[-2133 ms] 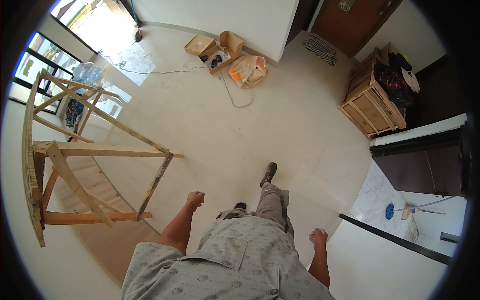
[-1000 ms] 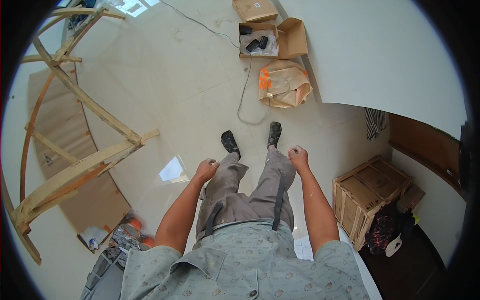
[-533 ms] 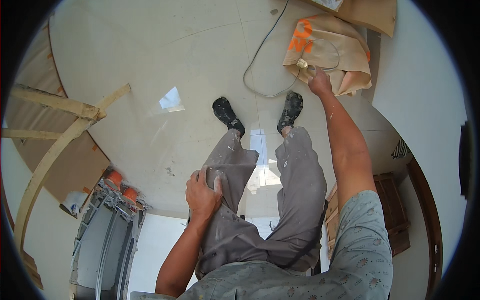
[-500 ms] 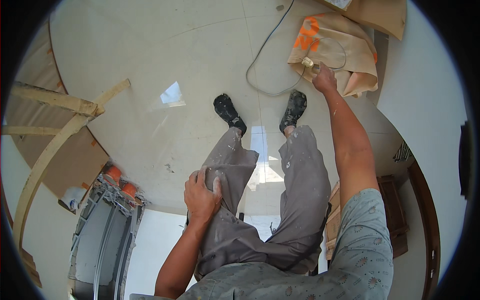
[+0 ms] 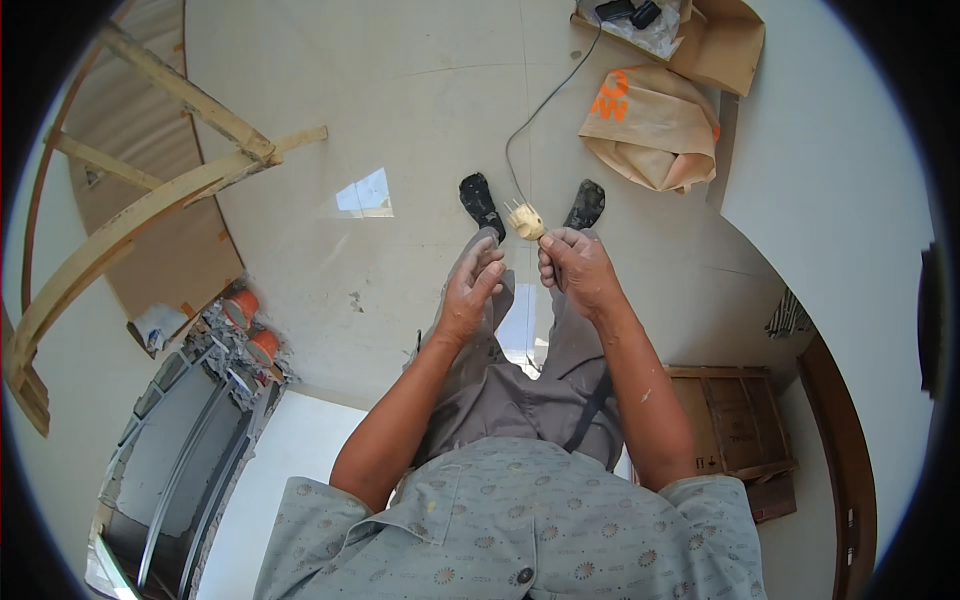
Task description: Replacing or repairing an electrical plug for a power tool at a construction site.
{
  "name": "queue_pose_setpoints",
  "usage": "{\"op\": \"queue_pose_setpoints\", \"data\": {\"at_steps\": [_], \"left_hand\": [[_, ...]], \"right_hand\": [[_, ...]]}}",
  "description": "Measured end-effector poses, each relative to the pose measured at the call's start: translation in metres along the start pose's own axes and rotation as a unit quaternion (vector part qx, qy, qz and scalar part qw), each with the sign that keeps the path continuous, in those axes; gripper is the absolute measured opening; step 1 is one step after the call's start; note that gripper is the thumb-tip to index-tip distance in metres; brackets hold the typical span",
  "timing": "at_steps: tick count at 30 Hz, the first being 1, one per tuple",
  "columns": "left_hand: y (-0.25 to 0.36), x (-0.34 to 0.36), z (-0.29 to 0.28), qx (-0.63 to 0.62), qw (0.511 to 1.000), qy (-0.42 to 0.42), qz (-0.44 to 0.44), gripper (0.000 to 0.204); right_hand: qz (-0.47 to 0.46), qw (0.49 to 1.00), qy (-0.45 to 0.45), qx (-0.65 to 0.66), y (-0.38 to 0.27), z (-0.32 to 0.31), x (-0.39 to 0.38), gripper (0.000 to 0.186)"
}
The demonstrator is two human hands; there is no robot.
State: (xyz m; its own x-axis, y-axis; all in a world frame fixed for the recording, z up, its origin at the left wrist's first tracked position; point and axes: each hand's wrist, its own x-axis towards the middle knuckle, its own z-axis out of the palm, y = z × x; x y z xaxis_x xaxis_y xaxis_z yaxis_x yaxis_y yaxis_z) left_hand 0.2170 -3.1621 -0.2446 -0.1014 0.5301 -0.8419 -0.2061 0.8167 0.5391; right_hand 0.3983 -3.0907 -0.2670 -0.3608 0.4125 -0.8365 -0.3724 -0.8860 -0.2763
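Over my lap, my right hand [image 5: 582,270] is closed around the lower end of a cream-coloured electrical plug [image 5: 526,222], whose metal prongs point up and away from me. A thin grey cord [image 5: 537,118] runs from beside the plug up the floor to the far cardboard box. Just left of the plug, my left hand [image 5: 470,290] is raised with its fingers stretched out and nothing in it. The two hands are apart.
A brown bag [image 5: 655,150] lies far right, below an open cardboard box [image 5: 715,45] with black items and plastic inside. At left stands a curved wooden frame [image 5: 130,225]. Orange pots [image 5: 262,345] sit near rubble and metal channels [image 5: 185,490]. A wooden crate [image 5: 735,425] is at right.
My right hand has lifted the plug and its cord off the bag and brought them in over my lap. My left hand has risen off my thigh toward it.
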Motion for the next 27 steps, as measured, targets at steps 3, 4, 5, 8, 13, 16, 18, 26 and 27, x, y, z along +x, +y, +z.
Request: {"op": "queue_pose_setpoints", "data": {"at_steps": [3,4,5,8,13,16,18,26,27], "left_hand": [[0.091,-0.050,0.028,-0.090,0.985,-0.123,0.076,0.056],[0.107,-0.070,0.031,-0.095,0.983,-0.122,0.098,0.056],[0.121,-0.085,0.033,-0.117,0.981,-0.116,0.107,0.052],[0.144,-0.129,0.026,-0.184,0.965,-0.126,0.136,0.042],[0.160,-0.179,0.019,-0.294,0.933,-0.119,0.171,0.030],[0.161,-0.197,0.004,-0.317,0.915,-0.121,0.217,0.030],[0.167,-0.208,-0.008,-0.316,0.911,-0.103,0.244,0.032],[0.179,-0.245,-0.045,-0.222,0.926,-0.070,0.296,0.057],[0.180,-0.247,-0.049,-0.127,0.944,-0.048,0.302,0.062]], "right_hand": [[0.036,0.995,-0.085,-0.023,-0.038,0.047,-0.090,0.017],[0.025,0.995,-0.095,-0.023,-0.050,0.062,-0.114,0.018],[0.011,0.994,-0.103,-0.021,-0.058,0.073,-0.132,0.019],[-0.044,0.984,-0.135,-0.108,-0.076,0.098,-0.173,0.019],[-0.159,0.947,-0.153,-0.232,-0.084,0.138,-0.206,0.017],[-0.187,0.936,-0.153,-0.257,-0.074,0.161,-0.222,0.017],[-0.191,0.933,-0.158,-0.261,-0.071,0.171,-0.226,0.017],[-0.175,0.931,-0.206,-0.244,-0.054,0.213,-0.230,0.014],[-0.177,0.929,-0.210,-0.248,-0.054,0.217,-0.229,0.014]]}}
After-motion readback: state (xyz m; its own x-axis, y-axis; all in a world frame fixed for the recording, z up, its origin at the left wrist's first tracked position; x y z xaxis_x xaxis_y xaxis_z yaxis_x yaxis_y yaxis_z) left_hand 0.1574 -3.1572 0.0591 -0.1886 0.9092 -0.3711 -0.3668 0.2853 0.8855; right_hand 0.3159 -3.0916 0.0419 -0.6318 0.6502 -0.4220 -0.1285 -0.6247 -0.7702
